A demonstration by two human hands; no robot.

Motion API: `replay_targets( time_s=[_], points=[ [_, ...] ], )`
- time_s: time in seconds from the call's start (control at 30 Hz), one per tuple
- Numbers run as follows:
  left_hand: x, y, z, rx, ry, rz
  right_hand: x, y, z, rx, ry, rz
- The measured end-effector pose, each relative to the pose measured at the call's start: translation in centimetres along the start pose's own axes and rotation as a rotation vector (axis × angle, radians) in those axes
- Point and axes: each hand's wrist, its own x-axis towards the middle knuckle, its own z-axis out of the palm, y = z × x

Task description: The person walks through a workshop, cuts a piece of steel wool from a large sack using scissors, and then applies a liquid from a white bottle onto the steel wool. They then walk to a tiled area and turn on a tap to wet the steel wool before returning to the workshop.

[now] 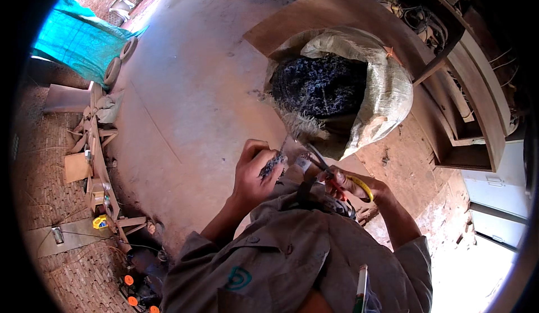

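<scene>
A: Head view, near centre. What does your left hand (254, 173) hold?

B: Your left hand is curled shut around a small dark bundle of fibrous scrap (272, 165), fingers pressed together over it, just above your grey shirt (292, 245).

A: And your right hand (359, 188)?

B: Your right hand is clenched on a cutting tool with red and yellow handles (343, 185). Its dark blades (318, 158) point up and left, toward the bundle, close beside it; whether they touch it cannot be told.

A: What lies beyond the hands?

B: Just far of them stands an open woven sack (387, 82), filled with dark scrap material (323, 85), resting on the reddish dusty floor (191, 88).

A: Periphery?

B: Far left, a teal tarpaulin (78, 37); left, a row of wooden offcuts (98, 161); far right, wooden shelving (477, 105). A pen (361, 287) sits in your shirt pocket, at the near edge.
</scene>
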Motion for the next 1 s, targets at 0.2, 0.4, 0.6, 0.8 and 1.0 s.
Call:
replay_targets(
  time_s=[0.2,0.4,0.6,0.8,1.0],
  points=[
    [-0.1,1.8,-0.1,-0.336,-0.002,0.162,2.9,-4.3,2.9,0.217,-0.078,-0.258],
    [-1.0,-1.7,1.8,-0.771,0.045,-0.379,2.1,-5.7,4.2,0.221,-0.022,-0.391],
    [1.0,-2.4,4.7,-0.72,-0.411,-0.174,-0.1,-6.4,4.8,0.162,0.006,-0.378],
    [3.3,-1.6,6.3,-0.585,-0.567,0.012,-2.2,-5.1,4.6,0.202,0.082,-0.358],
    [4.3,0.0,8.4,-0.553,-0.599,-0.003,-4.2,-5.6,4.2,0.221,0.079,-0.32]
  ],
)
